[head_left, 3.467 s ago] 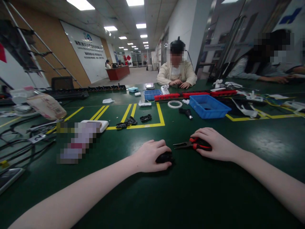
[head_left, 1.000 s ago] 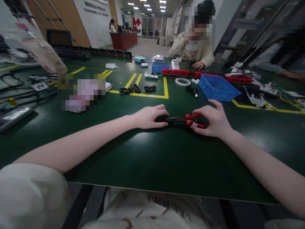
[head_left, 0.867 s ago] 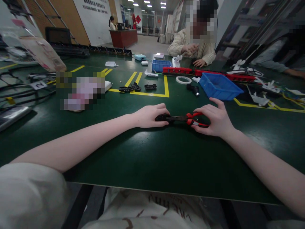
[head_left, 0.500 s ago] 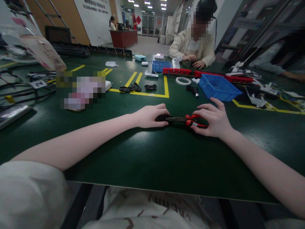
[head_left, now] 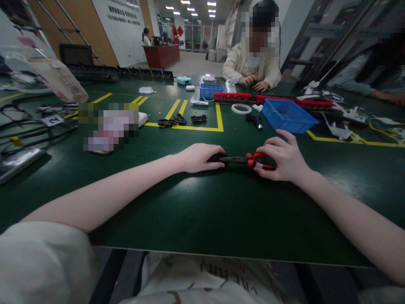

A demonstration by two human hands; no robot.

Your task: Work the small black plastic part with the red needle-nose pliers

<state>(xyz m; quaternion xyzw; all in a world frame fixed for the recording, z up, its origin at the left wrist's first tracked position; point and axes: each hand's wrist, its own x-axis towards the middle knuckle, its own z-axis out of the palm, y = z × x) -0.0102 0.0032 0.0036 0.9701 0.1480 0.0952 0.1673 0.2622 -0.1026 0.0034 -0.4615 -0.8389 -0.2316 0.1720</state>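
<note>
Low over the green table, my left hand (head_left: 202,157) grips a small black part (head_left: 215,157), mostly covered by my fingers. My right hand (head_left: 281,159) holds long-nose pliers (head_left: 242,159) by their red and black handles, with the index finger raised off them. The pliers' tips point left and meet the black part at my left fingertips; whether they clamp it cannot be made out. Beyond my hands lie several similar black pieces (head_left: 198,119) by a yellow tape outline.
A blue bin (head_left: 287,116) stands right of centre, beside a black torch-like tool (head_left: 255,121) and a white tape ring (head_left: 241,109). Red strips (head_left: 232,97) lie behind. On the left are a phone-like item (head_left: 115,131) and black cables (head_left: 19,114). A co-worker (head_left: 251,69) sits opposite.
The view has shifted slightly. My hands keep almost the same position, with the pliers still at the black part.
</note>
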